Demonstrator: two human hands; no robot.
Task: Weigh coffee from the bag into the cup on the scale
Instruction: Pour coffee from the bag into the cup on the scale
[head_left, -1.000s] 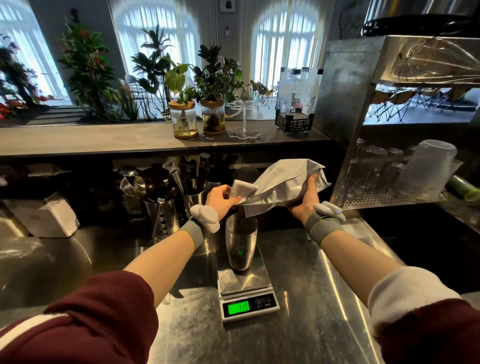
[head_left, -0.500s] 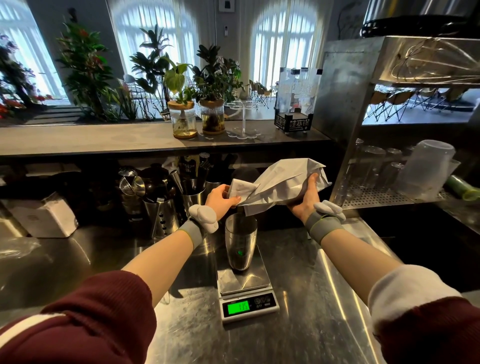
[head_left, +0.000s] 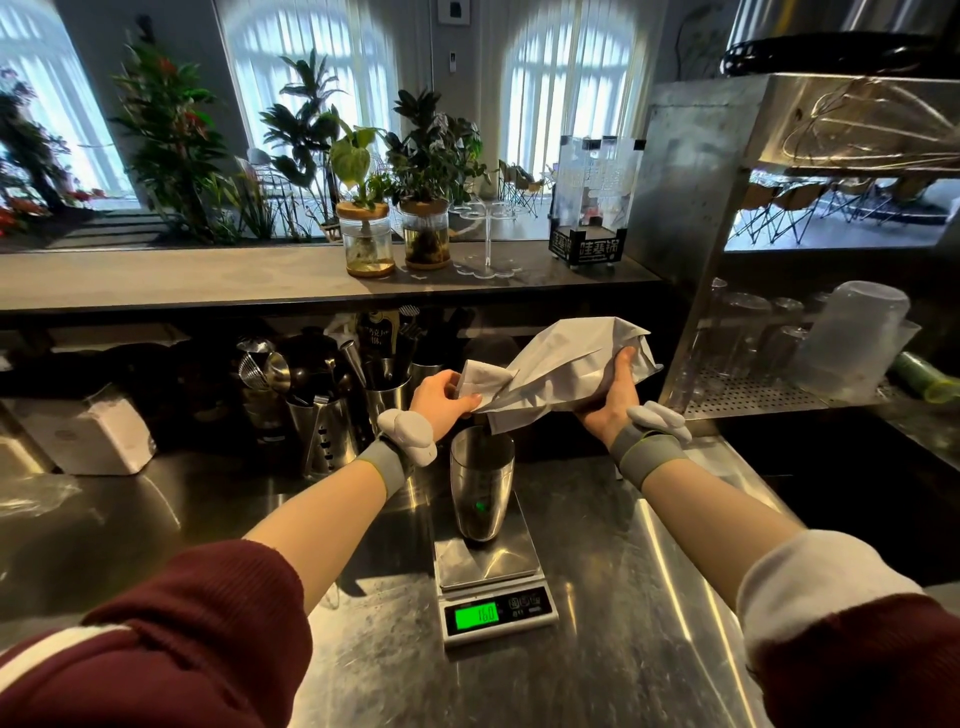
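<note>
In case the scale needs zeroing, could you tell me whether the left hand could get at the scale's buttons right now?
Probably not at once: the left hand pinches the mouth of the bag over the cup. Once freed, the way to the buttons looks open.

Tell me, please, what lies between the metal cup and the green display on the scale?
Only a bare stretch of the steel weighing platform; the head view shows nothing resting between the cup and the display.
</note>
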